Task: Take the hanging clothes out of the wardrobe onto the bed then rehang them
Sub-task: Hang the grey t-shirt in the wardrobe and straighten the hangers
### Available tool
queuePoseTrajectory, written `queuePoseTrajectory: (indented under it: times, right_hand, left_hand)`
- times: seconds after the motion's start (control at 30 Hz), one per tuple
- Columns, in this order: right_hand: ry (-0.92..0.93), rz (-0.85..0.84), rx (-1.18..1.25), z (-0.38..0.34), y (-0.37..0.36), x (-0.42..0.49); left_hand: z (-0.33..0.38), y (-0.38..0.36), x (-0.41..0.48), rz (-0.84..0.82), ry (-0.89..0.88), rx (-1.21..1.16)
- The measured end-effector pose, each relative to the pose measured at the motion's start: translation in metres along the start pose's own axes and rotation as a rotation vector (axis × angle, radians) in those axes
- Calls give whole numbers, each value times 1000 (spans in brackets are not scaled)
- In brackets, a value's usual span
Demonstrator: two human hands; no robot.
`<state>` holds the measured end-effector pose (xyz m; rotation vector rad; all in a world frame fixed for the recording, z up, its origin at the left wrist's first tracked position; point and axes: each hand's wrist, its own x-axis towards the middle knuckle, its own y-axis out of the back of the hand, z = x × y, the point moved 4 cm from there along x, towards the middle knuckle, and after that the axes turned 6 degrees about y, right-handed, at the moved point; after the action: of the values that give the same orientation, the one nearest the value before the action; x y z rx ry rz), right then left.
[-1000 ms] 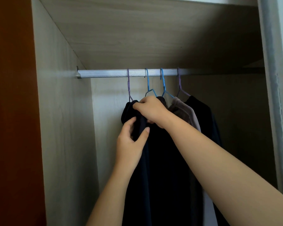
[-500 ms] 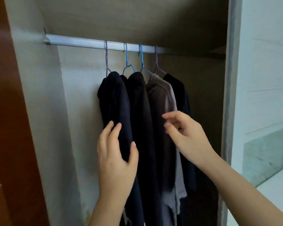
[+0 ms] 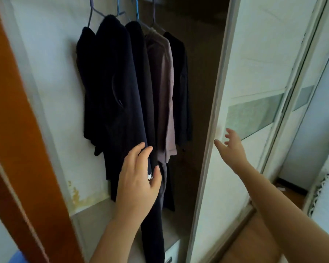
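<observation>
Smooth the dark garment (image 3: pixel 118 82) under the flat, relaxed left hand (image 3: pixel 138 179) without tugging the hangers (image 3: pixel 137 10) above. Probably best to set the spread, empty right hand (image 3: pixel 233 149) on the door edge (image 3: pixel 218 92) just ahead.

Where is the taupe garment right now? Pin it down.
Head view, upper centre: the taupe garment hangs between a black garment on its left and the rightmost dark garment, above the left hand.

Left hand (image 3: pixel 137 179) perhaps against dark garment (image 3: pixel 118 82)

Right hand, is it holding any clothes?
No, the right hand is spread open beside the sliding door, apart from the hanging clothes.
</observation>
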<state>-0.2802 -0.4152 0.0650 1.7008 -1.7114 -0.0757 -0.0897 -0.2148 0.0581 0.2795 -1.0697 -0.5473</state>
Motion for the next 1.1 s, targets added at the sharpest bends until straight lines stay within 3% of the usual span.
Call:
queuePoseTrajectory:
  times: [0.17, 0.3, 0.53, 0.83, 1.1]
  right_hand:
    - [-103, -29, 71, 5, -16, 37]
    - [-143, 53, -73, 4, -20, 50]
    - [-96, 57, -159, 2, -25, 37]
    - [74, 50, -180, -44, -47, -21]
    - [207, 73, -220, -94, -77, -84]
  left_hand:
    - [-8, 14, 2, -58, -13, 81]
    - [-10, 32, 7, -19, -10, 95]
    - [-11, 39, -8, -18, -37, 119]
    - [2, 83, -44, 291, -197, 160]
    - [-20, 122, -70, 558, -65, 318]
